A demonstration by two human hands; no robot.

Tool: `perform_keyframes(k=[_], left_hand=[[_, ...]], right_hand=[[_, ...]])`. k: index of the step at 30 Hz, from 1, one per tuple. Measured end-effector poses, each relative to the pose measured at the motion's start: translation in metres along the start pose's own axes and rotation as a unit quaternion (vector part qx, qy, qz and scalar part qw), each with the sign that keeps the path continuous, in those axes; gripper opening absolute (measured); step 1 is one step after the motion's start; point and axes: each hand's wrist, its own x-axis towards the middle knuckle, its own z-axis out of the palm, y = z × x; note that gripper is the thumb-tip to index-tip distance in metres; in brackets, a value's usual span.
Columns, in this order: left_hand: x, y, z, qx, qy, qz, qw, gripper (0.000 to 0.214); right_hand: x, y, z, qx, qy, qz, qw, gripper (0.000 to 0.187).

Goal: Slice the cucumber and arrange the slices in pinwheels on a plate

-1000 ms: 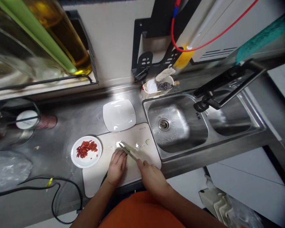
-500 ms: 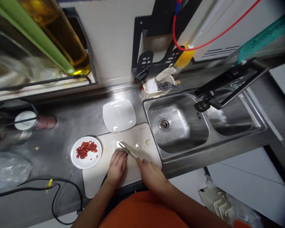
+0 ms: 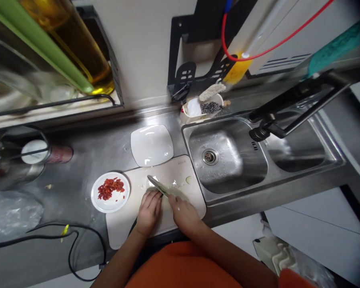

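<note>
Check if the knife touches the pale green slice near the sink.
Apart. In the head view, cutting board shows plainly between the knife and the pale green slice.

Knife (image 3: pixel 156 183) – slim metal blade, slanted, tip far-L – over off-white cutting bd (image 3: pixel 181 166) w/ rounded corners, lying flat.

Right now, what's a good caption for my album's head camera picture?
Right hand gripping a knife, left hand close by, at the cutting board.

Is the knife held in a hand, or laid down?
Held: the right hand grips the knife, which extends over the cutting board beside the left hand.
</note>
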Motion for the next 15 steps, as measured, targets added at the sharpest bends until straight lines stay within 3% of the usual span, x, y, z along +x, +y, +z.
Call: perform_keyframes(k=[7,11,15], left_hand=[[0.000,-0.002,0.001,0.001,0.006,0.007,1.000,0.027],[0.000,-0.002,0.001,-0.003,0.008,0.003,1.000,0.026],[0.001,-0.001,0.000,0.001,0.007,0.005,1.000,0.024]], right_hand=[[-0.002,0.006,0.003,0.010,0.010,0.013,1.000,0.037],[-0.020,0.009,-0.003,0.002,0.014,0.032,0.999,0.038],[-0.039,0.005,-0.013,-0.007,-0.022,0.042,0.999,0.034]])
